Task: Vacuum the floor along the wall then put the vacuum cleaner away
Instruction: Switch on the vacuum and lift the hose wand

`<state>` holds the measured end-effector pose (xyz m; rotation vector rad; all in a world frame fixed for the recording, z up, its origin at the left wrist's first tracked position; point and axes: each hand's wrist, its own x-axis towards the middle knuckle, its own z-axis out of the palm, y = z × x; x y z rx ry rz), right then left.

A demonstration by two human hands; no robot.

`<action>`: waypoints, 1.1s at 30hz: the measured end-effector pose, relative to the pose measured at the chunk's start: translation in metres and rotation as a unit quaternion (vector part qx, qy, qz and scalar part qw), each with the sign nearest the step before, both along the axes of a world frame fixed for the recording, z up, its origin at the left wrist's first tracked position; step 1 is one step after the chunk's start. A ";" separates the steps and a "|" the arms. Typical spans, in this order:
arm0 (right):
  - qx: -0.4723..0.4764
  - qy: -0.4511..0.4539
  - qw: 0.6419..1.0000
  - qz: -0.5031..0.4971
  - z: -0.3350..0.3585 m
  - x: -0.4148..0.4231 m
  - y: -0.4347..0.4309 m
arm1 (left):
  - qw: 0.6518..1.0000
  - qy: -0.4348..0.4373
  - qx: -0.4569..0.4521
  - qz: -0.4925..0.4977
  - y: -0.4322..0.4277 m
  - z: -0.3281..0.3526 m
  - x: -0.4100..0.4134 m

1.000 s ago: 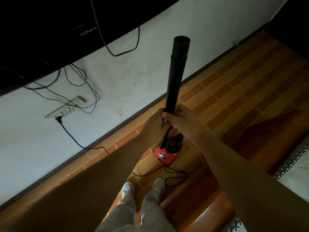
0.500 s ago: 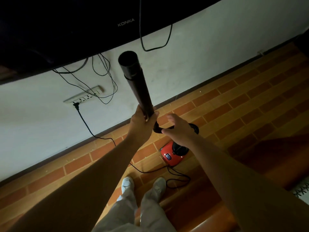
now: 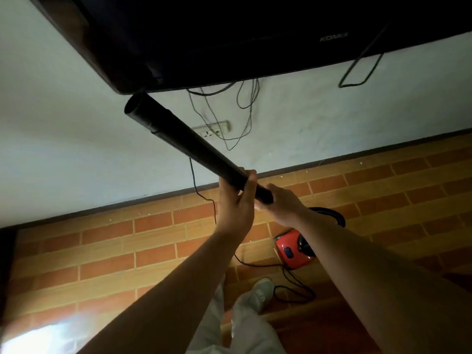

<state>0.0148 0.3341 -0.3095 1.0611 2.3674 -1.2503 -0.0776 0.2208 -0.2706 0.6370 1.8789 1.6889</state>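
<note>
I hold a long black vacuum tube [image 3: 184,139] raised off the floor, its open mouth pointing up and left toward the television's lower edge. My left hand [image 3: 236,200] grips the tube near its lower end. My right hand [image 3: 281,204] holds the tube's lower end, where the black hose [image 3: 332,215] joins; its fingers are hidden behind the hand. The small red vacuum cleaner body [image 3: 293,249] sits on the brick-pattern floor [image 3: 107,254] below my right forearm, close to the white wall [image 3: 76,162].
A black television [image 3: 229,34] hangs on the wall overhead. A wall socket strip [image 3: 212,127] and loose cables [image 3: 245,111] lie below it. The vacuum's power cord [image 3: 288,284] loops on the floor beside my shoes [image 3: 263,292]. Small white crumbs dot the floor by the skirting.
The tube has tilted from nearly upright over to the left, its mouth swinging toward the television. My view has turned left, so the vacuum body now lies further right.
</note>
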 end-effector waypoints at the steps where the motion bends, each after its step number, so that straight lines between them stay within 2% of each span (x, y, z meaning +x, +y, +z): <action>1: -0.008 -0.008 1.000 0.014 -0.003 -0.006 -0.006 | 1.000 -0.006 -0.001 0.015 -0.010 -0.002 -0.007; 14: -0.053 -0.079 0.981 0.167 -0.047 -0.072 -0.109 | 0.977 -0.148 -0.022 0.150 -0.136 -0.044 -0.065; 28: -0.091 -0.188 0.947 0.246 -0.079 -0.021 -0.164 | 0.956 -0.212 -0.068 0.189 -0.203 -0.099 -0.007; 33: -0.083 -0.164 0.956 0.231 -0.114 -0.018 -0.170 | 0.942 -0.248 -0.074 0.213 -0.205 -0.131 -0.009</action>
